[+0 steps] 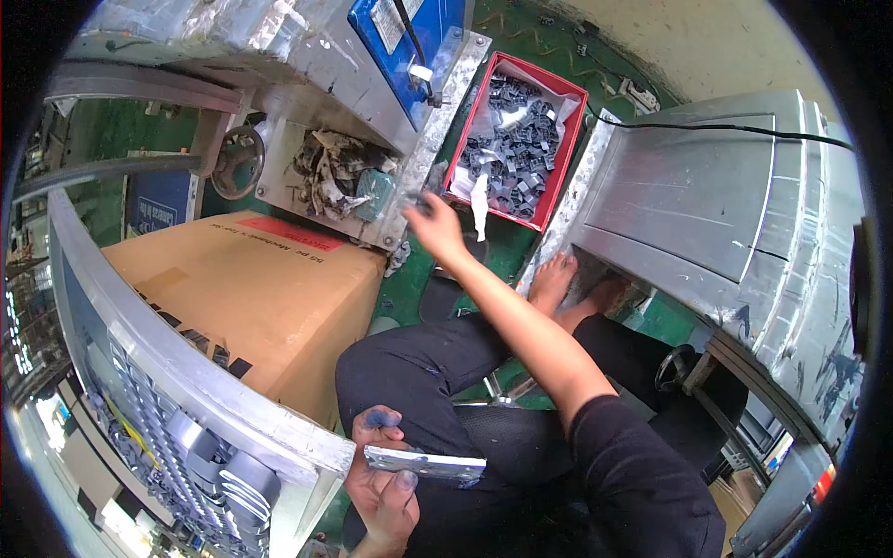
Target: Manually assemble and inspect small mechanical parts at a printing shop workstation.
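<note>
My left hand (379, 498) is low in the picture, closed round a flat, pale metal plate (426, 463) with dark smudges along its edge. Its fingertips are stained dark blue-grey. My right arm reaches forward across my lap, and my right hand (435, 231) hangs beside a machine's scuffed metal edge. Its fingertips are blurred against something dark, so I cannot make out whether they hold anything. Just beyond it lies a red box (544, 221) filled with many small dark grey metal pieces (512, 149) and some white paper.
Crumpled rags (326, 172) and a green block (375, 193) sit on a ledge left of my right hand. A large cardboard box (251, 279) stands at left, behind a curved metal frame (186, 363). A grey metal cabinet (684, 200) is at right, with a black cable across it.
</note>
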A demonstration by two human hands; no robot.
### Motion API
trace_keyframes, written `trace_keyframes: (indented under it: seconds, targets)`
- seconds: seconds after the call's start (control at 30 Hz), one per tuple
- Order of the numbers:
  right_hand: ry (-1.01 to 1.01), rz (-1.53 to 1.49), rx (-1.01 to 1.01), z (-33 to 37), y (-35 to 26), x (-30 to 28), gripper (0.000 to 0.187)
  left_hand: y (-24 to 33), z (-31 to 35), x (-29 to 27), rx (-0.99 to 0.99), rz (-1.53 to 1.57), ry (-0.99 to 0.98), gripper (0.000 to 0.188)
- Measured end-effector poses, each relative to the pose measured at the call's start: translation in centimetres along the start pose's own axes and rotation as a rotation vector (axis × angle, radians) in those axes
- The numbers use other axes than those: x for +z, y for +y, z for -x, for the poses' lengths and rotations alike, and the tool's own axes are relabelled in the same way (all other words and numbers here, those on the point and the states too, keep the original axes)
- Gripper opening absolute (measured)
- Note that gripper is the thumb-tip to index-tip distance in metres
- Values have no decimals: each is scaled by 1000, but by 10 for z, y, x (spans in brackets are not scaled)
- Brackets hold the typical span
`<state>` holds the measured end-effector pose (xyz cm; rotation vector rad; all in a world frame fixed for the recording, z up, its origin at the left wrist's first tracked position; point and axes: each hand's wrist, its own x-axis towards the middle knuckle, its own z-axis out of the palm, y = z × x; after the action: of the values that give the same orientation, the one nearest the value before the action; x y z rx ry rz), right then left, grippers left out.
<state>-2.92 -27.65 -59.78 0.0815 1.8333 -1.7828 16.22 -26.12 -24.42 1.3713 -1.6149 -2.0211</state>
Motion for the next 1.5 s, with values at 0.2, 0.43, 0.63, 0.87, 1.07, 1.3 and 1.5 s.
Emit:
trace_keyframes:
  seconds: [0.2, 0.43, 0.63, 0.87, 1.07, 1.3, 1.5]
  targets:
    - [615, -192, 667, 45, 42, -77, 39, -1, 2, -4, 24, -22, -58, 57]
    - [460, -244, 517, 5, 62, -85, 29, -2, 2, 1, 39, -7, -61, 56]
    - [321, -47, 62, 20, 57, -90, 30, -2, 1, 0, 25, 157, -60, 43]
    - [170, 111, 117, 30, 40, -102, 23, -2, 1, -1, 5, 189, -63, 49]
    - [121, 125, -54, 29, 36, -98, 32, -2, 2, -1, 6, 175, -89, 55]
    - [-85, 113, -48, 43, 8, -88, 30, 0, 2, 1, 6, 43, -32, 53]
    - [31, 253, -187, 36, 2, -90, 26, -2, 0, 0, 36, 55, -46, 53]
